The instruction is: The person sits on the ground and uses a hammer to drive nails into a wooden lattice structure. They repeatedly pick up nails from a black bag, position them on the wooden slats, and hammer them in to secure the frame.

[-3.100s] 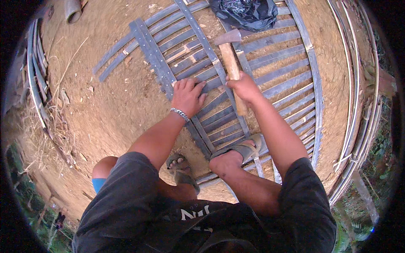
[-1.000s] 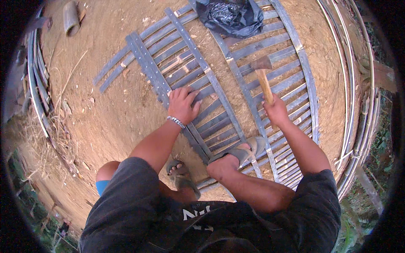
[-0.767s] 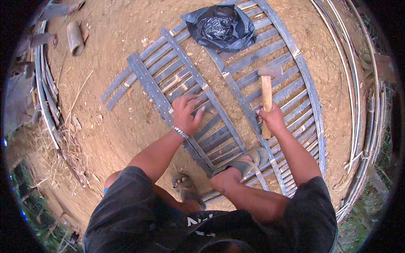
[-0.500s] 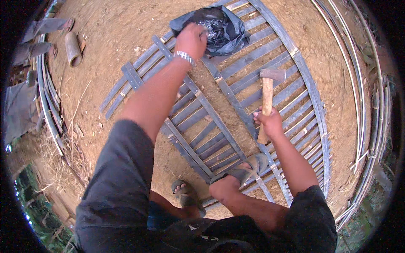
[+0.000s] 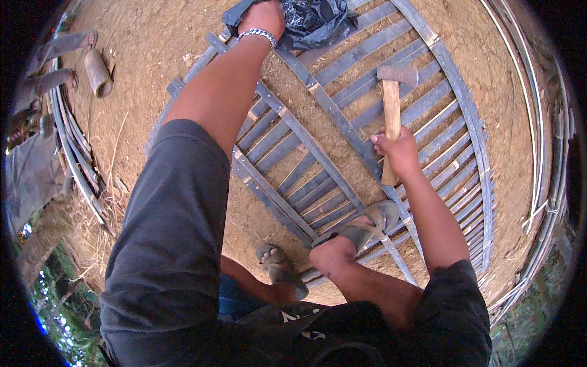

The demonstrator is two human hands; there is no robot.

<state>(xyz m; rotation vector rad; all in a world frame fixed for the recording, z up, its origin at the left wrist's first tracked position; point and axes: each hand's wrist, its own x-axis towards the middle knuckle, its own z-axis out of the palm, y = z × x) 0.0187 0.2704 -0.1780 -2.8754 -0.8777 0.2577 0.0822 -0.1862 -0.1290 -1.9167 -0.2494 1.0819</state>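
At the top edge, my left hand (image 5: 263, 18), with a silver chain bracelet on its wrist, is at the left rim of a black plastic bag (image 5: 327, 35). The hand looks curled closed; its fingertips and anything in them are hidden. Thin silvery nails (image 5: 302, 15) lie in the bag. On the right, my right hand (image 5: 398, 153) is wrapped round the wooden handle of a hatchet (image 5: 391, 110), its metal head pointing away from me. Beneath both hands, a large curved panel of dark slats (image 5: 367, 74) rests on the dirt ground.
My sandalled right foot (image 5: 354, 235) is on the panel's near end; my left foot (image 5: 272, 260) stands on the dirt. Long bamboo poles (image 5: 541, 153) run along the right side. At left are a hollow bamboo piece (image 5: 98, 73), another person's legs (image 5: 58, 79) and more strips (image 5: 76, 147).
My left hand has shifted away and slightly left, from over the bag's contents to its left rim. The right hand still grips the hatchet. The whole view has shifted.
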